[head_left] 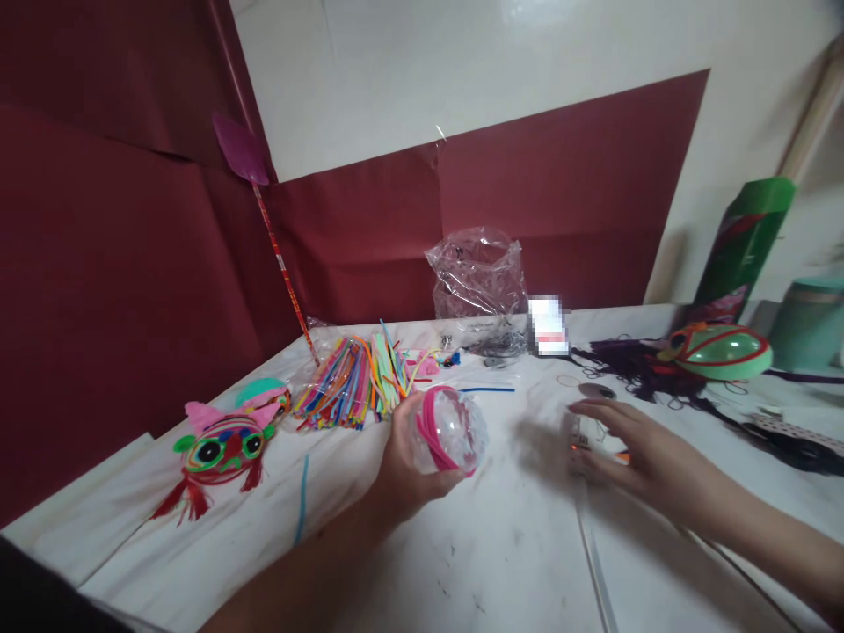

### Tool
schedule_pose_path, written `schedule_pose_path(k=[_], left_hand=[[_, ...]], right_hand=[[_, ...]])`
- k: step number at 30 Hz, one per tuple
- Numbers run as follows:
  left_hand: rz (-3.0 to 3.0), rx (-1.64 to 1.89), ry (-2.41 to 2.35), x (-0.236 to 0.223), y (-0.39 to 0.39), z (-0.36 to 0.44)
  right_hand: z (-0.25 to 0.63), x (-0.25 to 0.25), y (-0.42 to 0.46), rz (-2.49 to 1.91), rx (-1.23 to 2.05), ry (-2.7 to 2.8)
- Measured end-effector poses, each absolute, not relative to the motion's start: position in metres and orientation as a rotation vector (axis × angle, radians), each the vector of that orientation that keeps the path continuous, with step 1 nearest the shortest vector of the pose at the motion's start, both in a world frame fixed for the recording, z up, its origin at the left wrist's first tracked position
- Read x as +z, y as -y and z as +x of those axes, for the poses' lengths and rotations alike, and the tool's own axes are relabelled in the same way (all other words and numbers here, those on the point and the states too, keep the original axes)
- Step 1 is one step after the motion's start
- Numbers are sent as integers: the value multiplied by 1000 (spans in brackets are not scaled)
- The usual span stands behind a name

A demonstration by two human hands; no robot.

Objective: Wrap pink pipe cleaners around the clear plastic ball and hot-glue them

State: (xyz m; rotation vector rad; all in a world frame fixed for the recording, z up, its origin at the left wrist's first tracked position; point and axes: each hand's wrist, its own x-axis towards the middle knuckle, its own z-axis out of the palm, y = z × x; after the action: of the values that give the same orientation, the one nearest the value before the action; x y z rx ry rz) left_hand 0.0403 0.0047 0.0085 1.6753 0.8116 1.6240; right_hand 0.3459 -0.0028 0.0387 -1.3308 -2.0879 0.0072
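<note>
My left hand is closed around a clear plastic ball with a pink pipe-cleaner ring round its middle, held just above the white table. My right hand lies over a small whitish object with an orange tip on the table. Its fingers are stretched out to the left and blurred by motion. Whether they grip the object is unclear.
A bundle of coloured pipe cleaners lies behind the ball. A red-and-green cat-faced craft sits at left. A clear plastic bag stands at the back, a green half-shell and dark threads at right.
</note>
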Motion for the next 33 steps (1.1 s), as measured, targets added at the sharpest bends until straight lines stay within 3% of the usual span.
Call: schedule_pose_path(k=[5,10,33], left_hand=[[1990,1734,-927,8,3,40],[2256,1932,-870,6,2,38],[2404,1873,-881,13,6,40]], right_hand=[[271,36,28,-952,295,2019],[224,35,36,-878,485,1904],[217,46,36,-955,892,1614]])
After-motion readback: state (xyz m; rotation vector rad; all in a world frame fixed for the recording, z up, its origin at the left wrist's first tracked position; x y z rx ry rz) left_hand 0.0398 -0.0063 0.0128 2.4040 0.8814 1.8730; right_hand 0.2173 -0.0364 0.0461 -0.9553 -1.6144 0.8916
